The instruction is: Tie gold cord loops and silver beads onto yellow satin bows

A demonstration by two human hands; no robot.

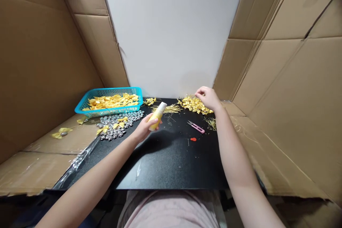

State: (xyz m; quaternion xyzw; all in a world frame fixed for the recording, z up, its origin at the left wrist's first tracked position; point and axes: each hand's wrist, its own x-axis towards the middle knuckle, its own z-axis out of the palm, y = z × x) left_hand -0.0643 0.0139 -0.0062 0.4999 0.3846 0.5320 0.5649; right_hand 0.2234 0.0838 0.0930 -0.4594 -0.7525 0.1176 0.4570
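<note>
My left hand (145, 128) is wrapped round a small yellow bottle (155, 118) with a white cap, held tilted above the table. Over the far right pile of small yellow ribbon bows (193, 104), my right hand (208, 97) has thumb and fingertips pinched together. Whatever may be between those fingertips is too small to make out. Yellow strips (171, 108) lie between the two hands, behind the bottle. A pair of pink thread snips (196, 127) rests on the table below my right hand, with a red piece (193, 139) and a thin needle-like piece nearer me.
A turquoise basket (77, 108) of yellow bows stands at the far left. Silvery beads (113, 133) are spread in front of it, some bows on top. Thread scraps (211, 124) lie at right. Cardboard walls (291, 89) flank the black table (165, 171); a pale wall rises behind.
</note>
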